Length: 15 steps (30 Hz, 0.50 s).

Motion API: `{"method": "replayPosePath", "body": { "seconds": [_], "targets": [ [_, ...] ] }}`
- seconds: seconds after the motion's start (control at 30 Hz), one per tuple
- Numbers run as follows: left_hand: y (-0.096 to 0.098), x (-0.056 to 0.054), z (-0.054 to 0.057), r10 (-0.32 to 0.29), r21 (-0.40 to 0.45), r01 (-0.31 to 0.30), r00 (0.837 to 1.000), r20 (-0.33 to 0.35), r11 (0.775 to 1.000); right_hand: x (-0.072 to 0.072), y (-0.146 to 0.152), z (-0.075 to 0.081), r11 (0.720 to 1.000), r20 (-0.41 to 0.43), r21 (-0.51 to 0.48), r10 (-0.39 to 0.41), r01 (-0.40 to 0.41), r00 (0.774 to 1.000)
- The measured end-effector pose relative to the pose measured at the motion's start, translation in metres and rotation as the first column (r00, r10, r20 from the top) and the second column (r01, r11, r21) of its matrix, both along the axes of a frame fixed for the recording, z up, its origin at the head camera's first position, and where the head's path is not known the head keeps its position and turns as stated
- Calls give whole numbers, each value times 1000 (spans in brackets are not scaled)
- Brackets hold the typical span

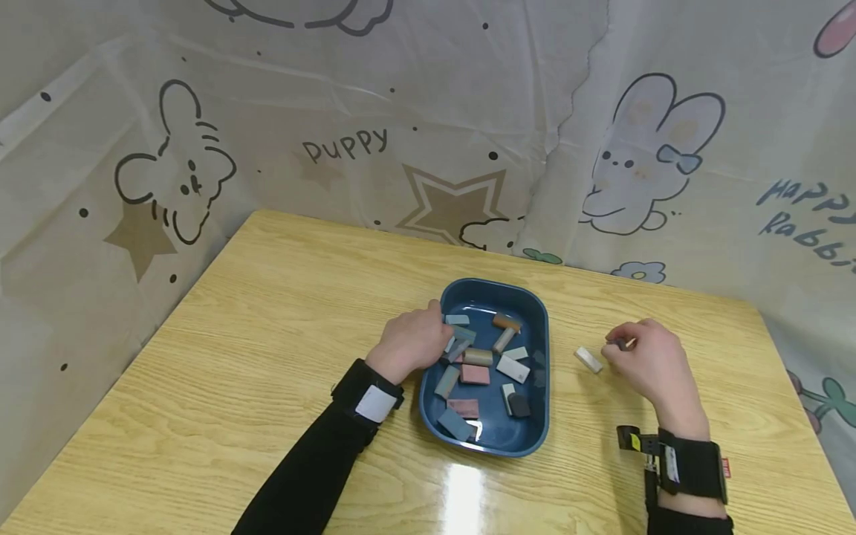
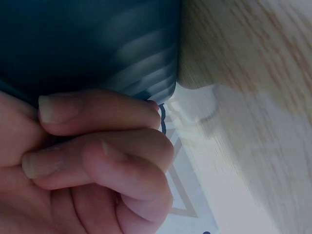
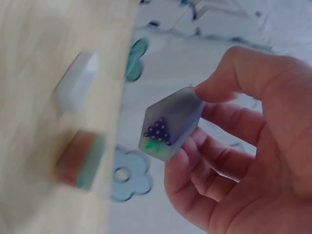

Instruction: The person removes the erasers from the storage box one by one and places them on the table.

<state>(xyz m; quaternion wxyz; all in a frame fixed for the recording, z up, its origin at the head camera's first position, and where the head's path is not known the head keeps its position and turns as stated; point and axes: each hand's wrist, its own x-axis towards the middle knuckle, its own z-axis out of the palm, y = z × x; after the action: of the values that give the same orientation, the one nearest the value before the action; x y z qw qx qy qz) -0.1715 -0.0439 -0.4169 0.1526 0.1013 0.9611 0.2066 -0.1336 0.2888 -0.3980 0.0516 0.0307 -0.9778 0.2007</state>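
Note:
My left hand (image 1: 414,338) grips the left rim of a deep blue plastic tray (image 1: 491,431), its fingers curled against the outer wall in the left wrist view. Inside the tray lie several small block erasers, among them a pink one (image 1: 475,374), a white one (image 1: 513,369) and a dark one (image 1: 519,405). To the tray's right, my right hand (image 1: 655,364) pinches a greyish-purple eraser (image 3: 170,124) with a grape print between thumb and fingers, above the table. Close by on the tabletop are a white eraser (image 1: 588,360) and an orange-and-green eraser (image 3: 80,158), which my hand hides in the head view.
The wood-grain table (image 1: 301,297) carries the tray near its middle. Behind it hangs a pale curtain (image 1: 301,89) with cartoon animals and stars, meeting the table's back edge. Black straps (image 1: 692,468) with cameras sit on the wrists.

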Motion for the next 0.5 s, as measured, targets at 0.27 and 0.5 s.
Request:
{"method": "replayPosePath", "body": {
  "seconds": [0.27,0.5],
  "targets": [
    [0,0,1,-4,-2,4,1000,0,1000,-4,16,-13,998,197,18,-70,67,978],
    [0,-1,-1,-7,-4,7,1000,0,1000,-5,13,-12,1000,263,22,-20,15,965]
  ]
}}
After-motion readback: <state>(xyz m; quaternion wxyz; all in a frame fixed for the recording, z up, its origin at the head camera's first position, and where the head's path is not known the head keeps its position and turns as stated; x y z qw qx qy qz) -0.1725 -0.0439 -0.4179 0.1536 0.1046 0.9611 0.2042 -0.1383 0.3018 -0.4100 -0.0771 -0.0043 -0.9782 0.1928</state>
